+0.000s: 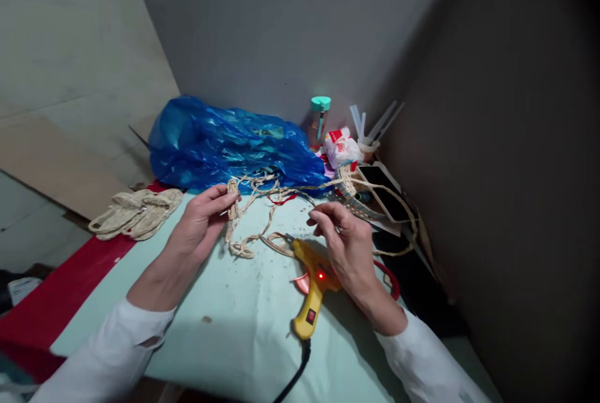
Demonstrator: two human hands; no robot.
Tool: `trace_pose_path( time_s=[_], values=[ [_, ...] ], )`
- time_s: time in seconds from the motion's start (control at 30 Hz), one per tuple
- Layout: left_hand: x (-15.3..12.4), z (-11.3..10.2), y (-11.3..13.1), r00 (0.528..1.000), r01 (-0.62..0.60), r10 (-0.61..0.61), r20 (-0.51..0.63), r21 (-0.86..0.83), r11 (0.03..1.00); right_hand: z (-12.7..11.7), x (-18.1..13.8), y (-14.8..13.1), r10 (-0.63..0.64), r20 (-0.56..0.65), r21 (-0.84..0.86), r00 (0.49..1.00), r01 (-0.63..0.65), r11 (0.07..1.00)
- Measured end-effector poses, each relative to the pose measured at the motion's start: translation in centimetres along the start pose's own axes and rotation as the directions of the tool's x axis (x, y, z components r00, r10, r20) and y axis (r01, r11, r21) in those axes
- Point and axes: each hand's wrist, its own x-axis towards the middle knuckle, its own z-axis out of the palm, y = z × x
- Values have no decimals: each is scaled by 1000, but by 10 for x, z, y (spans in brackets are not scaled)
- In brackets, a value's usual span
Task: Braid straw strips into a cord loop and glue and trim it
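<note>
Left hand (pixel 201 225) fingers pinch the folded end of the braid (pixel 232 198); slack trails just below them on the table (pixel 234 322). Right hand (pixel 349 250) fingers press together over the lit glue gun (pixel 313 287); we cannot tell if they grip anything. We judge: keep the fold flat.

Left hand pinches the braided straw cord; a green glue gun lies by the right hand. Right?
No: the head view shows the glue gun is yellow, not green. The left hand does pinch the braided straw cord, and the gun lies by the right hand.
</note>
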Motion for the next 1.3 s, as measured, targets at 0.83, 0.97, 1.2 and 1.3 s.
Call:
trace_pose_path(
  time_s=[0.83,0.97,1.2,1.3],
  values=[
    [14,-45,-1,994,-104,69,80,622,776,9,-13,-13,-107,327,-255,939,196,947],
    [12,-42,1,989,-148,79,128,735,662,10,-17,-14,-113,440,-348,891,285,893],
    [14,-44,8,989,-148,80,125,849,507,-76,26,5,65,225,-650,972,100,753],
    [15,-48,8,986,-165,90,139,894,418,-108,48,23,148,106,-741,983,-21,671]
  ],
)
